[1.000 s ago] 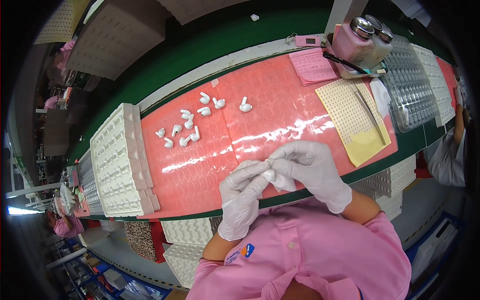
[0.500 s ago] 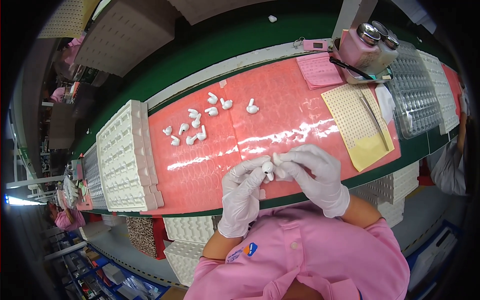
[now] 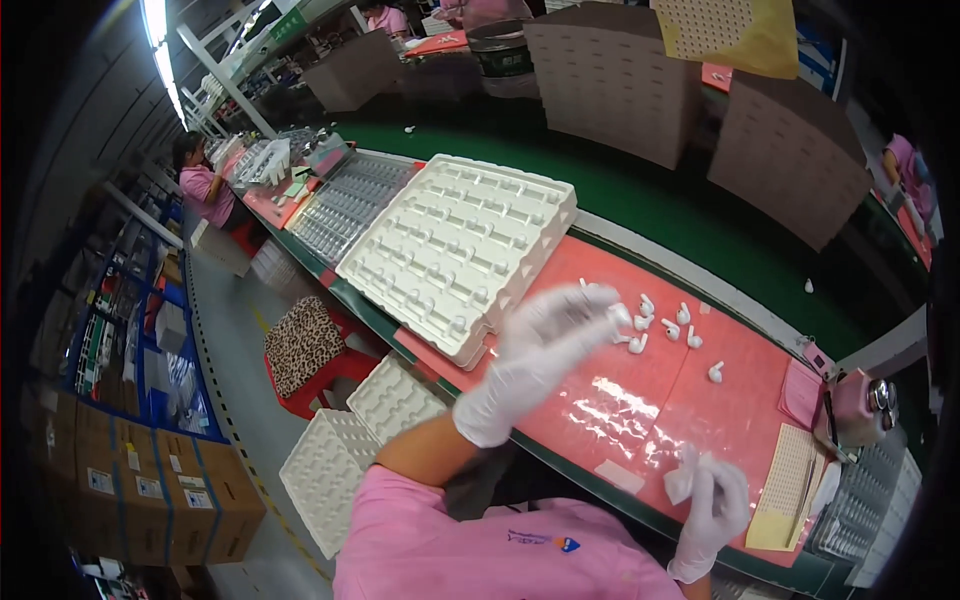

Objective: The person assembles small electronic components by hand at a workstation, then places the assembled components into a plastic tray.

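My left hand (image 3: 540, 350), in a white glove and a little blurred, reaches over the pink mat beside the white tray. Its thumb and fingertips close on a white wireless earbud (image 3: 620, 316), partly hidden by the fingers. Several more white earbuds (image 3: 672, 329) lie loosely grouped just right of these fingertips, and one earbud (image 3: 715, 372) sits apart, nearer to me. At the mat's near right, my gloved right hand (image 3: 718, 503) pinches a crumpled white wipe (image 3: 681, 477), low over the mat.
A stacked white moulded tray (image 3: 460, 245) stands left of the pink mat (image 3: 600, 430). To the right are a dotted yellow sheet (image 3: 785, 480) with tweezers (image 3: 803, 500), pink papers (image 3: 800, 392) and a pump bottle (image 3: 855, 400). A person (image 3: 205, 185) sits farther down the bench.
My view has swung left. My hands, earlier together around an earbud, have parted: the left has gone out toward the grouped earbuds, the right stays near the mat's front edge.
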`<state>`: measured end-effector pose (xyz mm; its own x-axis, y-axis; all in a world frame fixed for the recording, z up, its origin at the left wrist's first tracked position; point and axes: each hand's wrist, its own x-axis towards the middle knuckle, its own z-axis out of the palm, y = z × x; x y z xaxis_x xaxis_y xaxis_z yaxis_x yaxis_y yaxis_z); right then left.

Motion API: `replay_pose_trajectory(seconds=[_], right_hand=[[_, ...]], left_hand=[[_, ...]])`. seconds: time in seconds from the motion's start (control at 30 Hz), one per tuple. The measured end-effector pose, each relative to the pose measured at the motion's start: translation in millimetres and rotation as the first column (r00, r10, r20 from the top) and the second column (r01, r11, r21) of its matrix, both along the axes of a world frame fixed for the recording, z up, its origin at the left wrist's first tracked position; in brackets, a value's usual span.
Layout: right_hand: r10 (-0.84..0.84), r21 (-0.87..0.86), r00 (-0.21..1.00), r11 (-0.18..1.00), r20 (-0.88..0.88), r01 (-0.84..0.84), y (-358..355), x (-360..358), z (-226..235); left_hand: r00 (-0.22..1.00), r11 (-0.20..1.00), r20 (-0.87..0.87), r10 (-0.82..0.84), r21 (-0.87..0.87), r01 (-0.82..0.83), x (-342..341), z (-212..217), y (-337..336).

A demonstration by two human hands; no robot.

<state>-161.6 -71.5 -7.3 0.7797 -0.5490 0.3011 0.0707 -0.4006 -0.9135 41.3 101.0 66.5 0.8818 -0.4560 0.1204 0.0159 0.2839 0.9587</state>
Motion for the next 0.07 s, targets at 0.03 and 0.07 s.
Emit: replay_pose_trajectory(seconds=[0.03,0.07], right_hand=[[-0.029,0.078,0.997,0.997,0.066,0.024,1,3,2],[0.034,0.02,0.999,0.999,0.038,-0.035,1,9,5]], left_hand=[[0.963,0.99,0.238,0.125,0.035,-0.137,28,7,18],[0.841,0.869,0.492,0.226,0.289,-0.403,64,10,45]])
